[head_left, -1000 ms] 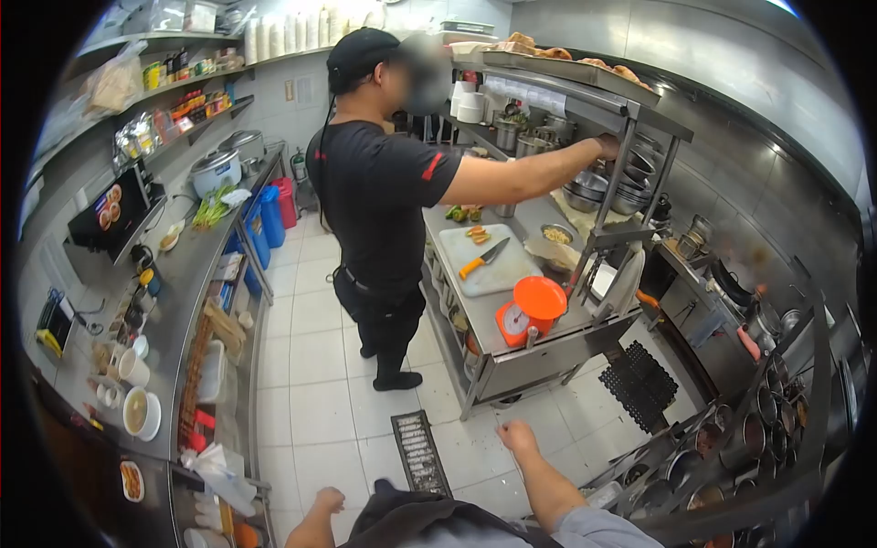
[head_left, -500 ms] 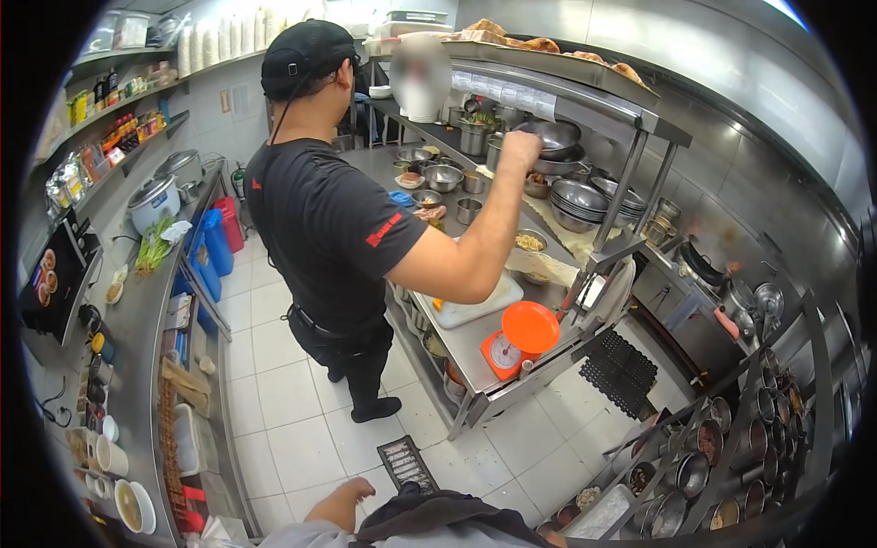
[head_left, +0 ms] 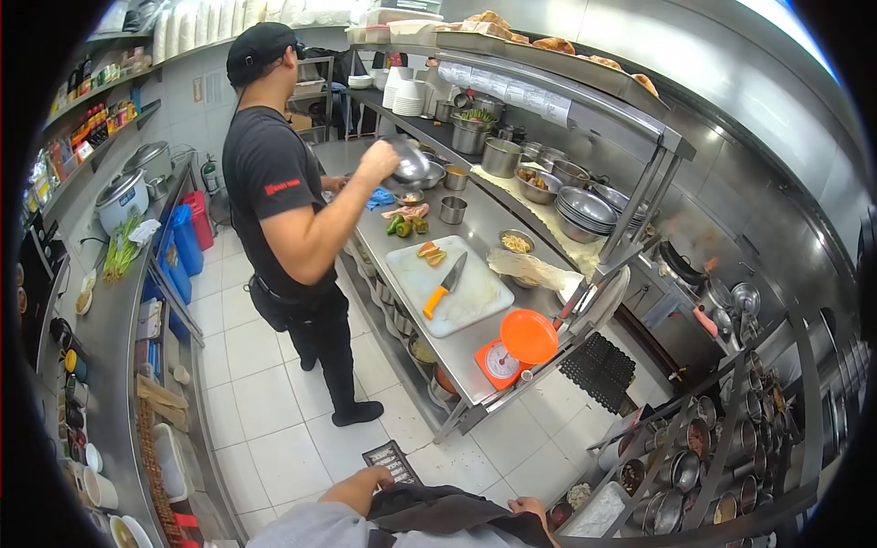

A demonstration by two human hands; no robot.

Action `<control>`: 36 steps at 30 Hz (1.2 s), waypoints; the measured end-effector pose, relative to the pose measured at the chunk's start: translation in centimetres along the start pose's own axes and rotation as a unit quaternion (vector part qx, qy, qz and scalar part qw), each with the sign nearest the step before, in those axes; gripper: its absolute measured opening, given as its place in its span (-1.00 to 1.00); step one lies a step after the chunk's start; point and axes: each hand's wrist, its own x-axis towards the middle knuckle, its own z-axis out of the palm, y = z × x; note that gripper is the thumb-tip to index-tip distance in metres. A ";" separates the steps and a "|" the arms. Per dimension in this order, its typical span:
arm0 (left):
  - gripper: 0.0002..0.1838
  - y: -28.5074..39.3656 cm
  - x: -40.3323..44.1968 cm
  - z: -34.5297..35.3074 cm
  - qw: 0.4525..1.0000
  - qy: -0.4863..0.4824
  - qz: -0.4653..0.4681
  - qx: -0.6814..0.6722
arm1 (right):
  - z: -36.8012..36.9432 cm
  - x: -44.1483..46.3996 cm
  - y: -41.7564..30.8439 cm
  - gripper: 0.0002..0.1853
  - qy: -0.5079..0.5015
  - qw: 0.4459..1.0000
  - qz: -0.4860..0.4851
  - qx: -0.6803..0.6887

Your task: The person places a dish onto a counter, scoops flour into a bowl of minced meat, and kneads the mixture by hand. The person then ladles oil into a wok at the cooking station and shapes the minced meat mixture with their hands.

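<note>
At the bottom of the view, my left hand (head_left: 373, 478) is low beside my dark apron (head_left: 438, 513), fingers loosely apart with nothing seen in them. My right hand (head_left: 528, 510) is at the apron's other side; its fingers are small and partly hidden. The floor drain grate (head_left: 391, 461) is just beyond my left hand. Ahead, a co-worker (head_left: 283, 183) in a black shirt and cap stands at the steel worktable, lifting a metal bowl (head_left: 408, 163) in one hand. On the table are a white cutting board (head_left: 475, 297), an orange-handled knife (head_left: 446, 285) and an orange scale (head_left: 502, 360).
Green peppers (head_left: 402, 226) and a small metal cup (head_left: 452, 210) are on the table. Stacked bowls (head_left: 585, 208) stand farther right. A rack (head_left: 722, 447) with metal containers is at lower right. A steel counter (head_left: 128, 356) runs along the left. Tiled floor (head_left: 265, 402) lies between.
The co-worker has turned and lowered the raised arm, bringing the metal bowl down over the table. The cutting board and knife are now uncovered. My right hand has come into clearer view.
</note>
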 end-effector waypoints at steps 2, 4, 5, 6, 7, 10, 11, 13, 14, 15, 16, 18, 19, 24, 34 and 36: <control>-0.68 -0.8 1.0 0.6 0.995 -0.097 0.003 0.012 | 0.0 0.3 -1.5 -0.57 0.014 1.000 -0.015 -0.003; -0.69 -2.3 2.1 1.6 0.973 -0.228 0.004 0.018 | -0.5 0.0 -2.2 -0.59 -0.007 0.999 -0.043 -0.018; -0.69 -3.2 2.0 1.8 0.972 -0.235 -0.002 0.006 | -0.5 0.0 -1.8 -0.59 -0.005 0.999 -0.042 -0.021; -0.69 -4.3 1.8 2.1 0.972 -0.233 -0.010 -0.008 | -0.2 -0.2 -1.0 -0.60 0.001 0.998 -0.037 -0.048; -0.70 -5.5 1.6 2.4 0.973 -0.231 -0.017 -0.020 | 0.2 -0.4 0.0 -0.61 0.007 0.997 -0.032 -0.075; -0.70 -9.2 0.7 3.2 0.972 -0.225 -0.035 -0.065 | 1.4 -0.7 3.9 -0.62 -0.012 0.989 -0.023 -0.148; -0.70 -10.4 0.4 3.5 0.970 -0.225 -0.045 -0.083 | 1.4 -1.0 5.1 -0.62 -0.026 0.986 -0.019 -0.163; -0.70 -12.8 -0.3 4.2 0.965 -0.224 -0.062 -0.121 | 1.2 -1.4 5.9 -0.62 -0.048 0.983 -0.007 -0.177; -0.70 -13.9 -0.6 4.6 0.962 -0.226 -0.069 -0.139 | 1.2 -1.3 6.4 -0.62 -0.058 0.983 0.001 -0.174; -0.70 -14.9 -0.9 4.7 0.958 -0.226 -0.076 -0.159 | 1.3 -1.3 6.4 -0.62 -0.067 0.984 0.009 -0.165; -0.70 -15.6 -1.1 4.8 0.954 -0.227 -0.081 -0.176 | 1.4 -1.2 6.4 -0.62 -0.076 0.985 0.019 -0.154; -0.69 -16.8 -1.3 5.1 0.946 -0.232 -0.090 -0.209 | 2.1 -0.8 6.0 -0.62 -0.083 0.987 0.020 -0.136; -0.69 -17.3 -1.3 5.0 0.941 -0.233 -0.090 -0.227 | 2.6 -0.8 5.7 -0.62 -0.028 0.988 -0.022 -0.153; -0.69 -17.1 2.2 4.2 0.909 -0.255 -0.052 -0.326 | 1.5 -1.6 -1.5 -0.62 -0.039 0.993 -0.034 -0.104; -0.67 -5.1 -3.6 -0.7 0.907 -0.275 -0.112 -0.297 | 0.9 -1.5 -1.9 -0.61 -0.007 0.998 -0.005 -0.066; -0.69 -6.0 -2.0 -0.1 0.915 -0.294 -0.059 -0.271 | 1.6 -1.7 0.3 -0.61 -0.007 0.996 -0.024 -0.085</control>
